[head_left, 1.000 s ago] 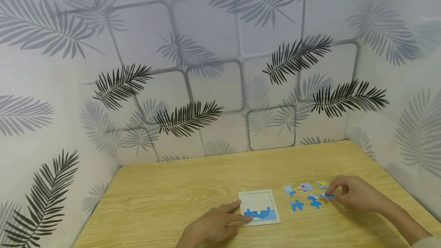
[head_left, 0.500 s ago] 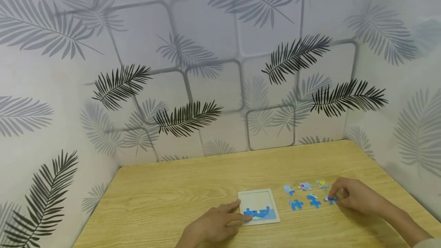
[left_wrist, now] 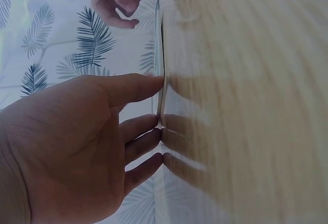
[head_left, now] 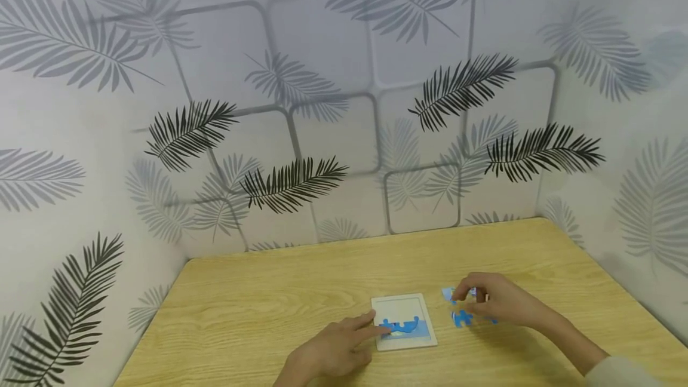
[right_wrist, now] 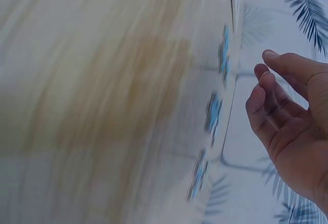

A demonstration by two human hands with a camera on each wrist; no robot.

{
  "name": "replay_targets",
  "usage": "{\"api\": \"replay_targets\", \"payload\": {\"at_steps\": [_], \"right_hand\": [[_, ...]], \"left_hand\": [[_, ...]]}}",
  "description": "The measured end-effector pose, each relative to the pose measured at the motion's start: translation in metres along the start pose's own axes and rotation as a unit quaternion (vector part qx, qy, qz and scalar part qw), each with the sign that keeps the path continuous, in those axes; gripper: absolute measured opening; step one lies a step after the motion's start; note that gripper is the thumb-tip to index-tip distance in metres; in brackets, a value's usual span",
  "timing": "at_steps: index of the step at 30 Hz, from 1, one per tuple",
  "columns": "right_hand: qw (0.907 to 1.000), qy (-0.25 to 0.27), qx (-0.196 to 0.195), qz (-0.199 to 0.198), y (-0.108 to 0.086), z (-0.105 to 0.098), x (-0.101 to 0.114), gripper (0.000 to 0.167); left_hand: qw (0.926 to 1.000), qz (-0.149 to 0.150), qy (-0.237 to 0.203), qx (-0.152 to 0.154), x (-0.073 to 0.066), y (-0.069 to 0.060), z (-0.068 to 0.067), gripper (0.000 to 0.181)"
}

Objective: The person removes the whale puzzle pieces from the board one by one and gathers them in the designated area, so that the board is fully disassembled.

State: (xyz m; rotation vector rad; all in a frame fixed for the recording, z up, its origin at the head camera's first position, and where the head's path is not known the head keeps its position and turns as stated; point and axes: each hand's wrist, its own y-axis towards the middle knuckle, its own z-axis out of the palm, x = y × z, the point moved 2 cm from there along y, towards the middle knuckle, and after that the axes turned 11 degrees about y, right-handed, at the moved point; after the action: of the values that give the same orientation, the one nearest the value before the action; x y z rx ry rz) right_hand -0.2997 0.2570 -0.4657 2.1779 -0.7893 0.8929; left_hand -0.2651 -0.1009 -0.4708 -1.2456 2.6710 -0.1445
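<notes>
A square puzzle board (head_left: 400, 300) with a pale frame lies on the table, with blue puzzle pieces (head_left: 405, 326) along its lower part. My left hand (head_left: 330, 348) rests at its left side, fingers extended, one fingertip on the blue part. Edge-on in the left wrist view, the board (left_wrist: 161, 98) meets the fingertips. My right hand (head_left: 502, 298) hovers over the loose pieces, covering several. Between its bent, parted fingers nothing shows in the right wrist view, where the right hand (right_wrist: 294, 119) is apart from the pieces. One blue loose piece (head_left: 462, 318) stays visible left of it.
The wood-grain table (head_left: 258, 303) reaches back to a wall (head_left: 333, 136) patterned with feathery leaves. Loose pieces (right_wrist: 212, 112) lie in a row at the table surface in the right wrist view. Another loose piece (head_left: 448, 294) lies near the board's right side.
My right hand has let go of the rightmost blue puzzle piece and moved left over the other loose pieces. The left hand stays at the board, with its fingertip shifted slightly.
</notes>
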Motion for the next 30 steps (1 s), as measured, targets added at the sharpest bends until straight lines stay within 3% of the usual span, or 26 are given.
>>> {"api": "replay_targets", "payload": {"at_steps": [6,10,15,20,24,30], "right_hand": [[0.9993,0.030,0.023,-0.005,0.028,0.031,0.007,0.017],[0.9974,0.055,0.043,0.018,0.044,0.052,0.012,0.019],[0.9947,0.068,0.063,0.045,0.060,0.077,0.019,0.028],[0.9935,0.049,0.072,0.074,0.071,0.097,0.025,0.037],[0.9926,0.037,0.080,0.083,0.076,0.108,0.030,0.042],[0.9894,0.063,0.091,0.094,0.078,0.114,0.034,0.045]], "left_hand": [[0.9993,-0.025,-0.027,0.008,0.000,0.001,0.000,0.063],[0.9981,-0.044,-0.043,0.011,0.001,0.001,0.000,0.066],[0.9989,-0.035,-0.030,0.007,0.002,0.000,0.000,0.062],[0.9988,-0.031,-0.036,0.011,0.004,-0.001,-0.001,0.060],[0.9987,-0.028,-0.040,0.015,0.004,-0.001,-0.001,0.059],[0.9991,-0.023,-0.031,0.013,0.004,-0.002,-0.002,0.059]]}}
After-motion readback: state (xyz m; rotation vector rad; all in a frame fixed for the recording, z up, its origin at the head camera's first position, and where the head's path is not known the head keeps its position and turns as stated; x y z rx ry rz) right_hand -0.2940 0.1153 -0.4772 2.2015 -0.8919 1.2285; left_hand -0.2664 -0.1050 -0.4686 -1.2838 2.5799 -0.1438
